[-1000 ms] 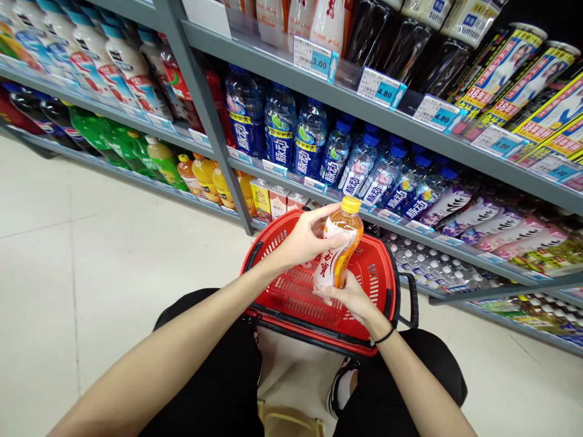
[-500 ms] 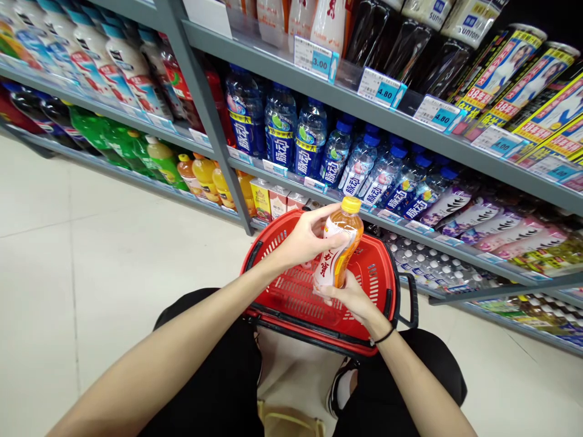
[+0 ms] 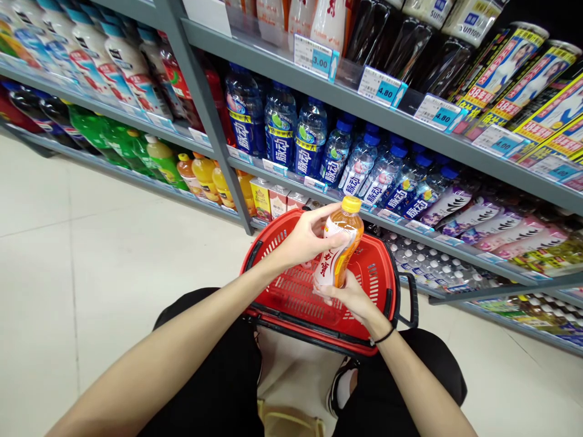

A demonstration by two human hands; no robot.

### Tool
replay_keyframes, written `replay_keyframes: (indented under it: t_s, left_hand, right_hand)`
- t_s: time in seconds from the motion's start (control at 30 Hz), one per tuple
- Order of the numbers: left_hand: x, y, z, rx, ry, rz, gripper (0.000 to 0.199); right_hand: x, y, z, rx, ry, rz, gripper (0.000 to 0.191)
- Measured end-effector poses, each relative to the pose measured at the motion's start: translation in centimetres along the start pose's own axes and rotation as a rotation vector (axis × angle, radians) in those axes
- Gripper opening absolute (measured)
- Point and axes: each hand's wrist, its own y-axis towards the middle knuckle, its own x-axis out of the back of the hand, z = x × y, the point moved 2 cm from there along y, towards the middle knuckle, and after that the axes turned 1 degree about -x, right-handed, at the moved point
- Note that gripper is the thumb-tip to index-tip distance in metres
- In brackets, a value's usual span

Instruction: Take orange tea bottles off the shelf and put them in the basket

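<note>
Both my hands hold a drink bottle [image 3: 337, 249] with a yellow cap, orange liquid and a white label with red writing. It leans slightly, cap away from me, above a red shopping basket [image 3: 378, 291]. Round the bottle's upper left side are the fingers of my left hand [image 3: 310, 237]. My right hand [image 3: 350, 297], with a black band at the wrist, grips it near the base. The basket has slotted walls and black handles, and sits between my knees. My arms and the bottle hide part of its inside.
Blue-capped bottles [image 3: 312, 136] line the shelf just beyond the basket. Higher up are dark bottles and tall cans [image 3: 505, 67]. Green and orange drinks [image 3: 204, 176] stand low on the left. A grey upright [image 3: 204, 103] divides the shelves. Pale floor tiles [image 3: 113, 255] stretch to the left.
</note>
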Motion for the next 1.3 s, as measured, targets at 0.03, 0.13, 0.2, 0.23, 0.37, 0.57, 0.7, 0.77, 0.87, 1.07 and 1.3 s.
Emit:
replay_keyframes:
  t_s: [0.03,0.13,0.2,0.23,0.37,0.57,0.7,0.77,0.87,1.07,1.3]
  left_hand:
    - [0.0,0.0,0.0,-0.006,0.001,0.001,0.077]
    - [0.0,0.0,0.0,-0.011,0.009,0.006,0.079]
    - [0.0,-0.1,-0.2,0.002,0.02,-0.001,0.079]
    - [0.0,-0.2,-0.3,0.012,0.023,-0.004,0.078]
    - [-0.2,-0.3,-0.6,0.032,0.01,-0.007,0.078]
    - [-0.3,-0.3,-0.7,0.025,-0.003,0.006,0.077]
    - [-0.3,-0.2,-0.8,0.009,-0.012,0.02,0.074]
    - [-0.3,-0.2,-0.8,-0.003,-0.023,0.029,0.074]
    - [-0.2,-0.1,-0.7,-0.02,-0.04,0.046,0.072]
    - [-0.1,-0.1,-0.1,-0.021,-0.033,0.029,0.073]
    - [0.0,-0.1,0.2,-0.032,-0.029,0.03,0.071]
  right_hand:
    - [0.0,0.0,0.0,-0.002,-0.003,-0.001,0.05]
    - [0.0,0.0,-0.1,-0.009,-0.009,-0.004,0.05]
    - [0.0,0.0,-0.1,-0.005,-0.012,0.002,0.049]
    - [0.0,0.0,-0.1,-0.002,-0.013,0.006,0.049]
    - [0.0,0.0,-0.1,-0.007,-0.011,0.0,0.048]
    - [0.0,0.1,-0.2,-0.007,0.003,-0.005,0.045]
    - [0.0,0.1,-0.1,-0.009,0.004,-0.011,0.046]
    - [0.0,0.1,-0.1,-0.003,0.0,-0.008,0.045]
    - [0.0,0.1,0.0,0.002,-0.003,-0.009,0.044]
    - [0.1,0.1,-0.4,0.007,0.005,-0.011,0.048]
    - [0.0,0.1,-0.2,0.003,0.015,-0.01,0.049]
